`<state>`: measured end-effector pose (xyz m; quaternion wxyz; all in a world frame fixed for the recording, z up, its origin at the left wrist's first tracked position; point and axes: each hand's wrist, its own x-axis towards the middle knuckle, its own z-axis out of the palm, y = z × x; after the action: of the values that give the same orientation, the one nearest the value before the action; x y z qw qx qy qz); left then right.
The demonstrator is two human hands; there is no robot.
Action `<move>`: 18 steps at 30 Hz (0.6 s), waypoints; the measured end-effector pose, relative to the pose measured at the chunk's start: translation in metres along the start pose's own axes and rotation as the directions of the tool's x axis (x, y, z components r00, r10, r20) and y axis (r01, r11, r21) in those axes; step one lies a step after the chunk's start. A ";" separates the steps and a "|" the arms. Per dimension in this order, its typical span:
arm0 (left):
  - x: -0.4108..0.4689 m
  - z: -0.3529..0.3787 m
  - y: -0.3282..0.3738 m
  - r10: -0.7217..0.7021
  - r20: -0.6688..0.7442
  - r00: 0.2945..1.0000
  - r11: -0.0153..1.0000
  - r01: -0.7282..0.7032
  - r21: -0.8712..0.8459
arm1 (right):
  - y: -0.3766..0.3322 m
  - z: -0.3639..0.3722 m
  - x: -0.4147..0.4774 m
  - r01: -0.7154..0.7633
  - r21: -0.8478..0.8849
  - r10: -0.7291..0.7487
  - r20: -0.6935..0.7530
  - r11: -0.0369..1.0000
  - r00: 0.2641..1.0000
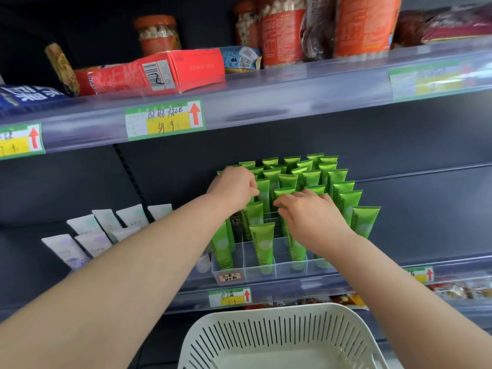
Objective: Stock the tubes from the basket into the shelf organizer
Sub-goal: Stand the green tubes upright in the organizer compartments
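The white basket [266,334] sits lowest and closest, under both forearms. The part of its floor that shows is bare, with no tubes in it. By that, the supply looks used up or nearly so, though its near edge is cut off by the frame.

Just past it, on the shelf, stands the clear organizer [287,270], split into small compartments. Its front row is only partly filled: a few green tubes [262,246] stand cap-down there with open slots between them. The rows behind are packed tight, their flat crimped ends fanned upward toward the back wall.

Both hands are in the middle rows. The right hand [306,209] has its fingers curled down over the top of the middle tube [284,192] and holds it by the crimped end, seemingly seating it in its slot. The left hand [234,186] is at the left side of the block, fingers bent in together against the tube tops. Its back hides the fingertips, so I cannot tell whether it pinches one or only steadies the row.

So most of the stocking appears done. What is left seems to be settling these last tubes, while the front slots may stay open if the basket has nothing more.

To the left, lying well apart, are pale white tubes [87,235]. On the shelf above lie a red box [159,70] and jars [157,33].
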<state>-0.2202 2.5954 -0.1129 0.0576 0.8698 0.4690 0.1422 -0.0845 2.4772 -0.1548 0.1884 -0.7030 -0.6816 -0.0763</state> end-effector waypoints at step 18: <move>0.022 0.020 0.011 0.061 0.012 0.998 0.964 -0.062 0.258 | 0.019 -0.003 -0.006 -0.023 -0.008 0.023 -0.003 1.000 1.000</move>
<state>-0.1940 2.6084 -0.1251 -0.0596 0.8843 0.4561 0.0801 -0.0660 2.4703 -0.1574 0.1872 -0.7115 -0.6728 -0.0778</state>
